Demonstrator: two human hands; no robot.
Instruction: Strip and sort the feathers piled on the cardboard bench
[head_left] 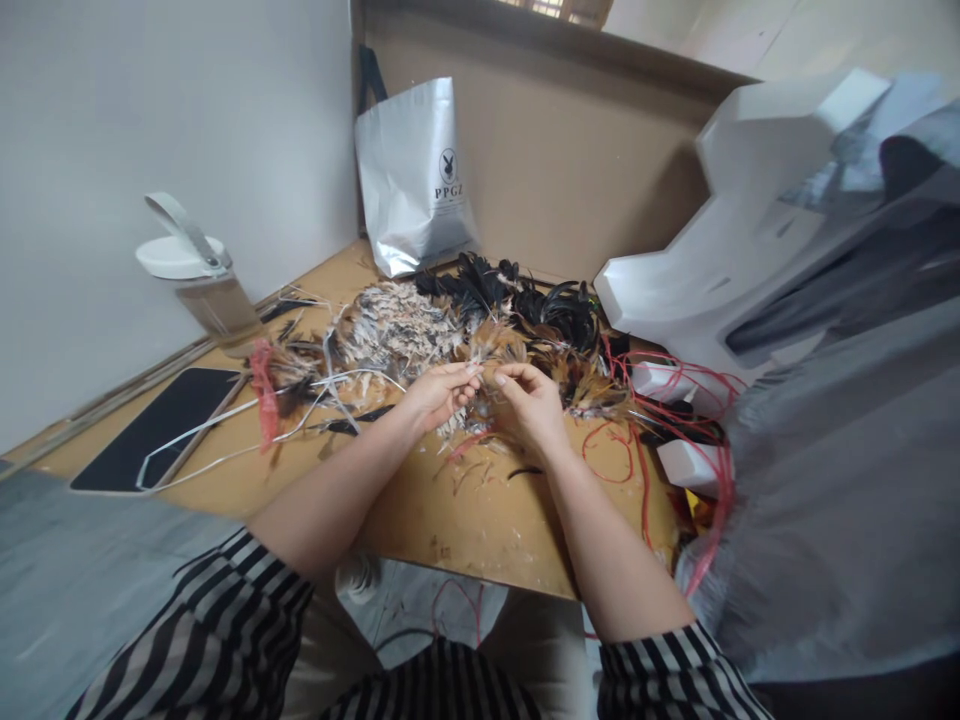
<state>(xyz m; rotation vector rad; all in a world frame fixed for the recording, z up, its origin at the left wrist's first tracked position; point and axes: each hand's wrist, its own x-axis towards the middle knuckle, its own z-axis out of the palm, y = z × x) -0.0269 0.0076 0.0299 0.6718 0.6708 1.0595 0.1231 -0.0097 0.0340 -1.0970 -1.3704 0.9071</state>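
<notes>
Both hands meet over a brown board [480, 520], at the near edge of a heap of feathers [420, 325]. My left hand [439, 392] pinches a small tuft of brown feathers [489, 375] with its fingertips. My right hand [532, 400] grips the same tuft from the other side, fingers curled. Speckled grey-white feathers lie to the left of the heap, black feathers [547, 305] at the back, orange-brown ones to the right. Loose bits of feather and a red string lie on the board just below the hands.
A silver bag [416, 175] leans on a cardboard wall behind the heap. A white-lidded container [202, 280] stands at left, a black flat pad [161, 425] and white straps near it. Red cords [675, 420] and white foam blocks [750, 230] crowd the right.
</notes>
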